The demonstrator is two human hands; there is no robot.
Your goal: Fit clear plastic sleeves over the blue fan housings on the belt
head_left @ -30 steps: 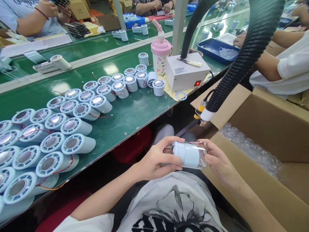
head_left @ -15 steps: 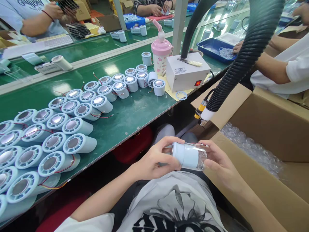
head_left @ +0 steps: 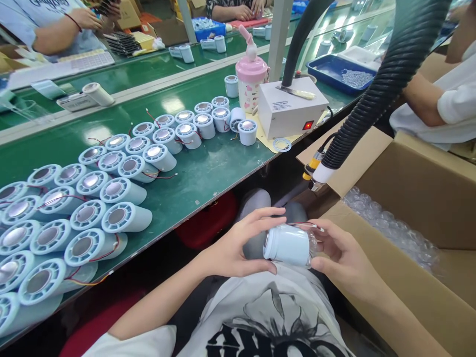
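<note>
A light blue cylindrical housing (head_left: pixel 290 244) lies sideways above my lap, with clear plastic around its right end. My right hand (head_left: pixel 342 250) grips it at that end, fingers behind and thumb in front. Thin red and white wires (head_left: pixel 307 225) run along its top toward my right fingers. My left hand (head_left: pixel 241 243) is at the other end, thumb and fingers spread apart around the rim without closing on it. On the green bench (head_left: pixel 186 198) to the left stand several similar blue housings (head_left: pixel 126 217) with round metallic discs in their ends, some with wires trailing.
A white box (head_left: pixel 288 111) with a lit red switch stands beside a pink-lidded cup (head_left: pixel 252 82). A black ribbed hose (head_left: pixel 368 104) with a metal nozzle hangs at the right. Below it, an open carton (head_left: pixel 420 198) holds clear plastic covers (head_left: pixel 386 223). Co-workers sit nearby.
The blue housing has gone further into the clear plastic, toward my right hand. My left fingers have opened and come off its end. The view has shifted slightly.
</note>
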